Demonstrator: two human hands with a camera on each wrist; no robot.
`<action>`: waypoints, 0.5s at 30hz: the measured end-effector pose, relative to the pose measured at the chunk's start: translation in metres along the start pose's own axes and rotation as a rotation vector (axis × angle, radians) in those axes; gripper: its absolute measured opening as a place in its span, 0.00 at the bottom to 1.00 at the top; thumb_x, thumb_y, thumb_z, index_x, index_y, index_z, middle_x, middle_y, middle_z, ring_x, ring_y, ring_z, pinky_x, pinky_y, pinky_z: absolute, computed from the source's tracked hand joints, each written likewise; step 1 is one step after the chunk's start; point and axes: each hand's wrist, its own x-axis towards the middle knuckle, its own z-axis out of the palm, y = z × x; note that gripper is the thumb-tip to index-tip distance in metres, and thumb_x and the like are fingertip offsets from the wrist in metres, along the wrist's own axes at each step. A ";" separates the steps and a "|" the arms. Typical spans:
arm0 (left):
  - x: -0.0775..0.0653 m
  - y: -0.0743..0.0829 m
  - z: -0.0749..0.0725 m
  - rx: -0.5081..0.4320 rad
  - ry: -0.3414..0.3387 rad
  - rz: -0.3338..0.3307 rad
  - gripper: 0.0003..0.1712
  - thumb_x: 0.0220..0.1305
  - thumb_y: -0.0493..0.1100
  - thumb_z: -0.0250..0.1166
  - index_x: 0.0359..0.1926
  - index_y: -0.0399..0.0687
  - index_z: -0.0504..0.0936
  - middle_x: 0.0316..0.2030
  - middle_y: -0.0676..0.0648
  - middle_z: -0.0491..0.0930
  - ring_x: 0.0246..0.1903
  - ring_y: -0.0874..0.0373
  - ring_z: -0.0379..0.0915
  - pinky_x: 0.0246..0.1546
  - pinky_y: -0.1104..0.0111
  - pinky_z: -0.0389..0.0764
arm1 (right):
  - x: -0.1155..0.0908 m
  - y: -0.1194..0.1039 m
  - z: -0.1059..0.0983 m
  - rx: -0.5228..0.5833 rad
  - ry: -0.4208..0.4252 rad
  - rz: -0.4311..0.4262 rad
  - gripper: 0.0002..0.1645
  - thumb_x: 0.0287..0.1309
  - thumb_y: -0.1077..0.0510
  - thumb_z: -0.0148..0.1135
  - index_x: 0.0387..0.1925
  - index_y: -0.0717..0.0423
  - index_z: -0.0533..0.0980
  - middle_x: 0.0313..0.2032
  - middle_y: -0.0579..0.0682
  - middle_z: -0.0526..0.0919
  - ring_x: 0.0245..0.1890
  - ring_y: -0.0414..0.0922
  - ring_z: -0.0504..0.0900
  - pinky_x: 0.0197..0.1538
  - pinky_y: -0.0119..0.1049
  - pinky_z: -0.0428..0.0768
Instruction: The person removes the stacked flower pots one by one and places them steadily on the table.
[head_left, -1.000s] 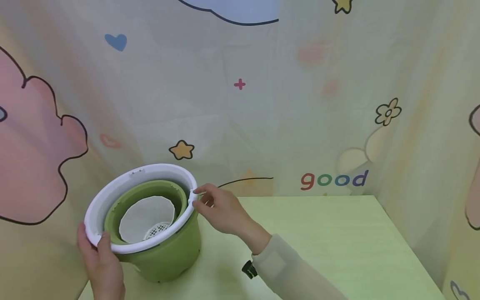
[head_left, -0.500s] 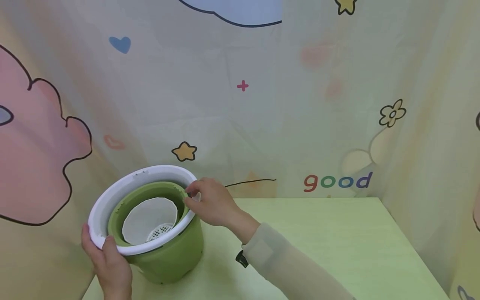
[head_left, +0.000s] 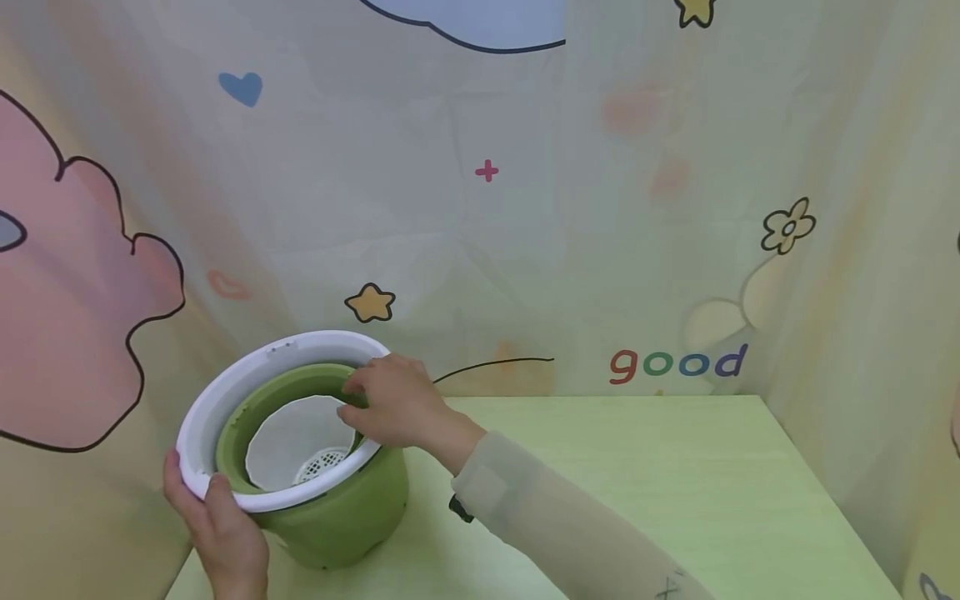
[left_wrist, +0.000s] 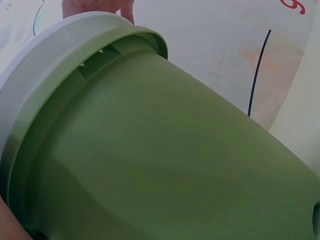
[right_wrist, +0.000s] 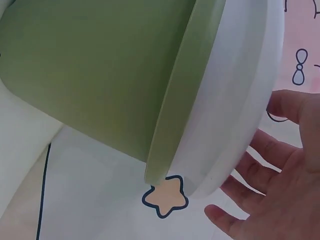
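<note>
A large green pot (head_left: 360, 512) with a white liner (head_left: 201, 408) at its rim stands tilted at the table's left. Nested inside are a smaller green pot (head_left: 236, 417) and a white basket (head_left: 281, 442) with a perforated bottom. My left hand (head_left: 232, 542) grips the near-left rim, thumb on top and fingers outside. My right hand (head_left: 401, 404) reaches over the right rim, its thumb and fingertips apart beside the basket's edge. In the right wrist view, the fingers of my right hand (right_wrist: 275, 180) are spread around the white liner's edge.
The pale green table (head_left: 637, 483) extends to the right of the pot. A printed curtain (head_left: 525, 250) hangs behind it and along both sides. A small black object (head_left: 461, 508) shows under the right sleeve (head_left: 570, 521).
My right hand has moved left from the white rim, across the smaller green pot's edge, to the inner basket. My left hand keeps its grip on the rim.
</note>
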 end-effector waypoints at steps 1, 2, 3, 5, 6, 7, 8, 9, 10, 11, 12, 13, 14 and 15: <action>0.000 -0.001 0.000 0.001 0.002 0.002 0.35 0.77 0.40 0.41 0.82 0.58 0.50 0.80 0.43 0.57 0.74 0.60 0.57 0.71 0.85 0.55 | 0.002 -0.001 0.001 -0.013 -0.010 -0.004 0.17 0.72 0.41 0.58 0.53 0.39 0.86 0.45 0.34 0.88 0.58 0.43 0.79 0.67 0.48 0.70; 0.000 -0.001 0.001 0.004 0.005 0.004 0.35 0.77 0.40 0.42 0.82 0.58 0.51 0.80 0.43 0.57 0.74 0.60 0.57 0.71 0.85 0.55 | 0.004 -0.003 0.002 -0.021 -0.020 -0.006 0.16 0.72 0.42 0.58 0.50 0.39 0.86 0.40 0.33 0.88 0.55 0.42 0.79 0.68 0.50 0.69; 0.000 -0.001 0.002 0.009 0.009 0.006 0.35 0.77 0.40 0.42 0.81 0.58 0.51 0.80 0.43 0.57 0.74 0.60 0.57 0.70 0.86 0.55 | 0.006 -0.004 0.004 -0.027 -0.030 -0.003 0.15 0.72 0.41 0.58 0.48 0.38 0.86 0.36 0.32 0.87 0.53 0.41 0.79 0.71 0.52 0.67; 0.000 -0.002 0.002 0.020 0.015 0.008 0.34 0.77 0.40 0.42 0.81 0.58 0.52 0.80 0.43 0.58 0.73 0.61 0.57 0.70 0.86 0.55 | 0.010 -0.006 0.006 -0.037 -0.047 0.007 0.13 0.72 0.41 0.57 0.43 0.37 0.85 0.28 0.32 0.82 0.49 0.39 0.79 0.75 0.57 0.62; 0.000 -0.002 0.002 0.026 0.017 0.006 0.34 0.77 0.41 0.42 0.81 0.59 0.52 0.80 0.43 0.58 0.73 0.61 0.57 0.69 0.87 0.55 | 0.012 -0.007 0.007 -0.045 -0.055 0.014 0.13 0.73 0.41 0.57 0.43 0.37 0.85 0.26 0.32 0.81 0.48 0.39 0.79 0.76 0.59 0.59; 0.000 -0.002 0.002 0.026 0.019 0.004 0.34 0.77 0.41 0.42 0.81 0.59 0.52 0.79 0.44 0.58 0.73 0.61 0.58 0.69 0.87 0.55 | 0.013 -0.007 0.009 -0.053 -0.063 0.024 0.12 0.73 0.41 0.56 0.43 0.36 0.84 0.26 0.32 0.80 0.49 0.38 0.79 0.78 0.61 0.56; 0.000 -0.002 0.002 0.028 0.021 0.000 0.34 0.77 0.41 0.42 0.81 0.60 0.52 0.79 0.44 0.58 0.73 0.62 0.58 0.69 0.87 0.55 | 0.014 -0.008 0.010 -0.061 -0.068 0.034 0.13 0.72 0.41 0.56 0.44 0.36 0.84 0.27 0.31 0.80 0.50 0.38 0.80 0.78 0.63 0.54; 0.000 -0.002 0.002 0.024 0.022 -0.002 0.34 0.77 0.41 0.42 0.81 0.60 0.52 0.79 0.44 0.58 0.73 0.62 0.58 0.69 0.87 0.55 | 0.016 -0.009 0.011 -0.071 -0.074 0.043 0.13 0.72 0.40 0.56 0.46 0.36 0.84 0.29 0.31 0.81 0.52 0.38 0.80 0.79 0.63 0.52; -0.001 -0.002 0.002 0.022 0.025 -0.004 0.34 0.77 0.41 0.42 0.81 0.60 0.53 0.79 0.44 0.59 0.72 0.62 0.58 0.68 0.87 0.56 | 0.017 -0.009 0.013 -0.081 -0.081 0.049 0.14 0.72 0.40 0.56 0.47 0.36 0.84 0.31 0.31 0.82 0.55 0.39 0.81 0.79 0.64 0.51; -0.001 -0.002 0.002 0.019 0.028 -0.005 0.34 0.77 0.41 0.42 0.81 0.60 0.53 0.79 0.45 0.59 0.72 0.62 0.59 0.68 0.87 0.56 | 0.019 -0.010 0.014 -0.091 -0.088 0.056 0.14 0.72 0.40 0.56 0.48 0.36 0.84 0.32 0.31 0.83 0.57 0.39 0.80 0.80 0.64 0.49; -0.001 -0.002 0.002 0.012 0.032 -0.003 0.34 0.77 0.41 0.42 0.81 0.59 0.53 0.79 0.45 0.60 0.72 0.61 0.59 0.68 0.87 0.57 | 0.020 -0.011 0.015 -0.105 -0.092 0.062 0.14 0.72 0.39 0.56 0.48 0.36 0.84 0.33 0.30 0.83 0.60 0.40 0.80 0.80 0.64 0.49; -0.001 -0.002 0.003 0.007 0.036 -0.002 0.34 0.77 0.40 0.42 0.81 0.59 0.54 0.79 0.45 0.60 0.72 0.61 0.59 0.68 0.87 0.57 | 0.021 -0.011 0.016 -0.117 -0.100 0.067 0.14 0.72 0.39 0.57 0.47 0.36 0.84 0.34 0.31 0.84 0.61 0.41 0.79 0.80 0.64 0.48; -0.001 -0.002 0.003 0.005 0.041 -0.001 0.34 0.76 0.40 0.42 0.81 0.59 0.54 0.79 0.45 0.60 0.72 0.62 0.59 0.68 0.87 0.57 | 0.023 -0.012 0.017 -0.126 -0.107 0.071 0.14 0.71 0.39 0.57 0.45 0.37 0.84 0.33 0.31 0.84 0.62 0.41 0.78 0.80 0.65 0.47; -0.001 -0.002 0.004 0.003 0.044 0.000 0.34 0.76 0.40 0.41 0.81 0.59 0.54 0.78 0.45 0.60 0.72 0.62 0.60 0.68 0.87 0.58 | 0.024 -0.013 0.018 -0.138 -0.115 0.076 0.13 0.71 0.40 0.57 0.43 0.38 0.83 0.33 0.31 0.84 0.62 0.42 0.78 0.80 0.65 0.46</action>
